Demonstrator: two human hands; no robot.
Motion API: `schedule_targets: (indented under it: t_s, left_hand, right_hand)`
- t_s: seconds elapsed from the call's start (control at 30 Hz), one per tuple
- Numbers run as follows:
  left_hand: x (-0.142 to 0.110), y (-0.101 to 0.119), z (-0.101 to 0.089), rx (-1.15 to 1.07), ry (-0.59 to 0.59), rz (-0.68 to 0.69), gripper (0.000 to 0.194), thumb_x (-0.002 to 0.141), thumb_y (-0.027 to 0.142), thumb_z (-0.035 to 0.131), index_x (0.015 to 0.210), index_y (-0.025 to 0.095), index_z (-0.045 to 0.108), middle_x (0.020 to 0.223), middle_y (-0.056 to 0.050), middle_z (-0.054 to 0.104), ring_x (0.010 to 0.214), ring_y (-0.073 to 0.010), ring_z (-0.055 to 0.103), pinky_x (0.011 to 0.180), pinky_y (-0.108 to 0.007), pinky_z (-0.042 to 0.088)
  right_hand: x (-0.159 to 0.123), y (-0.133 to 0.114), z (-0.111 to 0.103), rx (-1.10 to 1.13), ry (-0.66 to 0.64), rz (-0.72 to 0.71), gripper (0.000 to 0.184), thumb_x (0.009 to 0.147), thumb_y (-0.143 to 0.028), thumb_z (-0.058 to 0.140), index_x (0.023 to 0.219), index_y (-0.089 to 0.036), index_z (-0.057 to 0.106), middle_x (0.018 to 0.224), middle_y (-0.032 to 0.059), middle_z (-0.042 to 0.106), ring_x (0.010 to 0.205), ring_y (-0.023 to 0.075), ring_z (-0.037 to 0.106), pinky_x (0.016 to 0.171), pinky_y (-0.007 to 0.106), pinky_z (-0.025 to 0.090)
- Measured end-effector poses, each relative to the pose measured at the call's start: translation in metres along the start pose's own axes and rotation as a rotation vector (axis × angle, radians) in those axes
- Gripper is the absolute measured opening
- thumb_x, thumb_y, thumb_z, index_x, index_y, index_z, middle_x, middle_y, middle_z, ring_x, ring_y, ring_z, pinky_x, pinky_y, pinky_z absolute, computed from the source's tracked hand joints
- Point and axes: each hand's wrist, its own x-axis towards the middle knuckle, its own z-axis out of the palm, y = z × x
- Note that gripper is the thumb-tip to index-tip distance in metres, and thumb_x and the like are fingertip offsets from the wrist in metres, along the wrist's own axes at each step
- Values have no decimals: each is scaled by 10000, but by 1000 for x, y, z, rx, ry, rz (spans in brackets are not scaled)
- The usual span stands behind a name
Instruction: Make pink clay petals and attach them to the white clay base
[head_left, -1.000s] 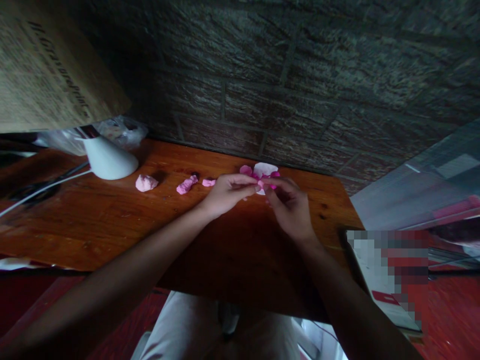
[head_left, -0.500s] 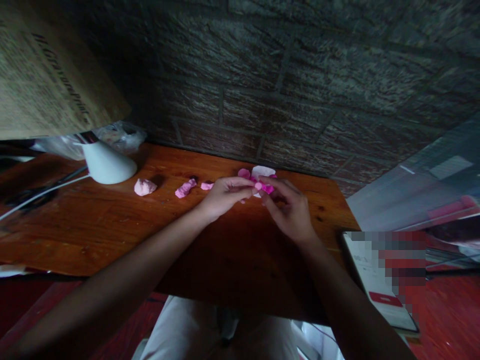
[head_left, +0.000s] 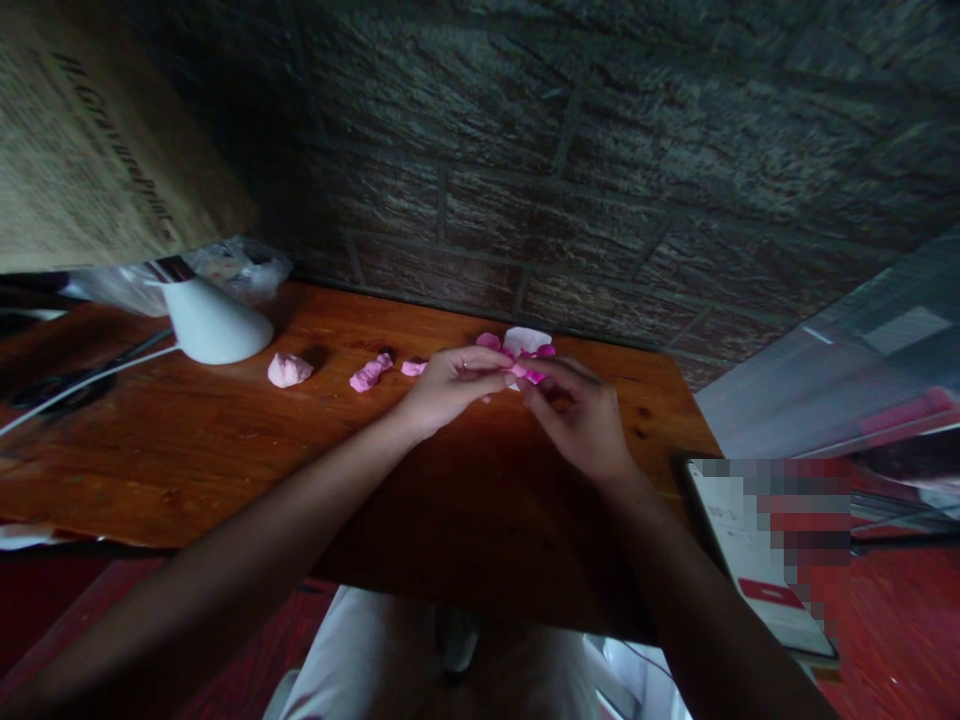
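Observation:
My left hand [head_left: 454, 388] and my right hand [head_left: 583, 415] meet fingertip to fingertip over the wooden table. Between them they pinch a small light-pink piece of clay [head_left: 517, 370], partly hidden by the fingers. Just behind the fingertips lies a flower-like cluster of bright pink petals [head_left: 489, 342] around a white piece [head_left: 528, 338]; my hands cover its near side. To the left of my left hand are a small pink scrap of clay [head_left: 412, 368], a longer pink lump [head_left: 370, 372] and a rounder pale-pink lump [head_left: 289, 370].
A lamp with a white base [head_left: 219, 325] and a printed paper-like shade [head_left: 97, 150] stands at the left, its cable running left. Crumpled clear plastic [head_left: 247, 272] lies behind it. A brick-patterned wall [head_left: 480, 200] borders the table [head_left: 247, 450]. At the right edge sits a tablet [head_left: 750, 560].
The light-pink piece has turned or been squeezed, and less of its round face shows between my fingertips. Both hands stay in nearly the same place.

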Motion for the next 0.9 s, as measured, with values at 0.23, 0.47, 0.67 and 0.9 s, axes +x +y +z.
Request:
schedule_targets:
  t_s: [0.23,0.47,0.67,0.9]
  left_hand:
    - [0,3,1,56,-35,125,380,727,358,889,1038,171,773,976,-68,816,888,-184,754,829,-305,576]
    - [-4,6,4,197,-13,228,299,808,422,826,976,175,831,1059,-97,822,1005,-238,763,968,-367,582]
    - [-4,6,4,181,1,264,265,814,374,830,985,172,833,1037,-87,826,971,-218,767,942,-349,596]
    - [-3,9,4,120,1,243,249,795,370,850,949,176,823,1014,-93,821,897,-190,751,819,-306,588]
  right_hand:
    - [-1,4,2,116,9,80,200,883,-257,690,1060,-244,780,1020,50,762,708,148,673,621,280,532]
    - [-1,9,5,333,-1,221,208,848,-331,742,1032,-244,782,1009,46,794,783,169,706,706,308,562]
    - [1,9,5,491,20,273,257,790,-355,823,1020,-244,794,1019,39,805,807,164,709,724,305,573]
    - [3,6,4,539,52,250,272,776,-349,854,1028,-267,793,1060,31,811,854,168,725,783,321,590]
